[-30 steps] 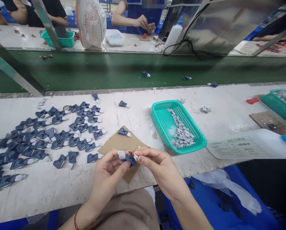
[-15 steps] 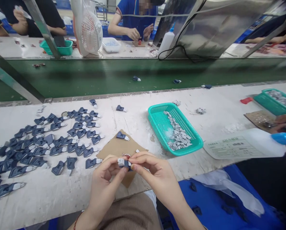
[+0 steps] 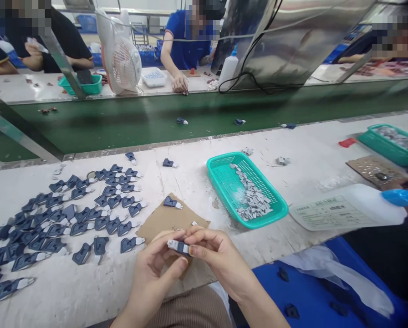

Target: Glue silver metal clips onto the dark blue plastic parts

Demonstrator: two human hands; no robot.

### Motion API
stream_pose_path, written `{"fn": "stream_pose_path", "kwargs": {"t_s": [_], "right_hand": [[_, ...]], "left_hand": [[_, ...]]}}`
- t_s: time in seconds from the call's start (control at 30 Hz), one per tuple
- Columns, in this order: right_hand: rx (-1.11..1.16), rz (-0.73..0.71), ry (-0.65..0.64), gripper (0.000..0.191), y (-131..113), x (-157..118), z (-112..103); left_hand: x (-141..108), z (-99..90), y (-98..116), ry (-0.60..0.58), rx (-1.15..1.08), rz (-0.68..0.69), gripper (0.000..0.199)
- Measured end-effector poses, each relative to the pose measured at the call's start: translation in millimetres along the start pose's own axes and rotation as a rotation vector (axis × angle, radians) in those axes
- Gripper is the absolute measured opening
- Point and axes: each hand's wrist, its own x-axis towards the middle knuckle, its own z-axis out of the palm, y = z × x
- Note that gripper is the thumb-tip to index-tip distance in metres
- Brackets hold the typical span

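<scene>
A small dark blue and light grey part [image 3: 179,246] is held over a piece of brown cardboard [image 3: 156,219]. My right hand [image 3: 221,257] pinches its dark end between thumb and fingers. Around its grey end my left hand [image 3: 158,269] is curled, the fingers behind the part and the thumb just below it. Another blue part with a pale tip [image 3: 173,203] lies on the cardboard's far corner. Many similar blue parts [image 3: 55,216] are spread over the table to the left. Beyond my right hand sits a green basket [image 3: 221,191] with small grey pieces [image 3: 255,202] inside.
A white bottle with a blue cap [image 3: 347,207] lies at the right, near another person's hand. Blue parts rest on the green belt [image 3: 129,118] beyond the table [image 3: 190,177]. A blue bin [image 3: 272,291] is below the edge. People sit across the belt, beside a fan [image 3: 122,61].
The held part has turned, and my left thumb has dropped slightly away from it. The view has shifted a little. Across the belt, a person's hand has reached to the belt's edge.
</scene>
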Motion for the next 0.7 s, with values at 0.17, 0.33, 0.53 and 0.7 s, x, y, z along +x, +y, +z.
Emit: {"fn": "stream_pose_path", "kwargs": {"t_s": [0.17, 0.33, 0.53, 0.7], "right_hand": [[-0.082, -0.155, 0.063, 0.014, 4.1, 0.8, 7.4], [-0.213, -0.351, 0.161, 0.015, 9.2, 4.6, 12.8], [-0.63, -0.494, 0.275, 0.015, -22.4, -0.6, -26.9], [-1.074, -0.55, 0.578, 0.025, -55.8, 1.5, -96.0]], "left_hand": [[5.3, 9.4, -3.3, 0.155, 0.013, -0.062, 0.038], [14.5, 11.3, -7.2, 0.152, 0.061, -0.114, 0.05], [58.8, -19.7, 16.8, 0.041, 0.537, 0.141, 0.046], [115.3, -57.8, 35.0, -0.062, 1.411, 0.271, 0.039]]}}
